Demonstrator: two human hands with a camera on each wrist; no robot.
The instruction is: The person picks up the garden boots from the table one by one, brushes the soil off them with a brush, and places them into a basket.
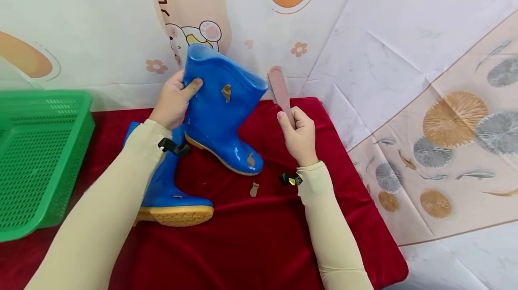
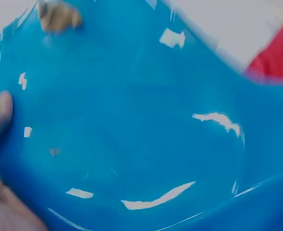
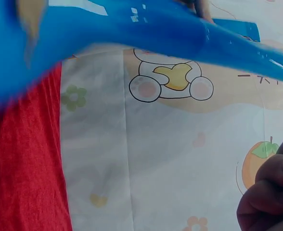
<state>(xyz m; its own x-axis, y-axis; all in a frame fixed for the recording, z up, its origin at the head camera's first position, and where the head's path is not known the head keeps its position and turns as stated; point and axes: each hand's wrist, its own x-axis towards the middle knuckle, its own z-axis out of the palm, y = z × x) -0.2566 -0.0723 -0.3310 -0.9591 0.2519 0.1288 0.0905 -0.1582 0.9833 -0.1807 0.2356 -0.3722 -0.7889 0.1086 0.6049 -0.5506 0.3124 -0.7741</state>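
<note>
My left hand (image 1: pixel 171 101) grips a blue rain boot (image 1: pixel 210 110) by the back of its shaft, thumb on the outside. The boot leans, its opening up and its toe pointing right and down. A brown mud-like patch (image 1: pixel 226 93) sticks to the shaft and another brown patch (image 1: pixel 251 159) to the toe. The boot's glossy side (image 2: pixel 132 115) fills most of the left wrist view. Right of the boot, my right hand (image 1: pixel 300 139) holds a pink brush (image 1: pixel 279 85) by its handle, the head pointing up and apart from the boot.
A second blue boot (image 1: pixel 162 186) with a yellow sole lies behind my left forearm. On the red cloth (image 1: pixel 259 245) is a loose brown piece (image 1: pixel 254 189). At the left stands a green plastic basket (image 1: pixel 87 119). A printed curtain (image 1: pixel 259 24) hangs behind the table.
</note>
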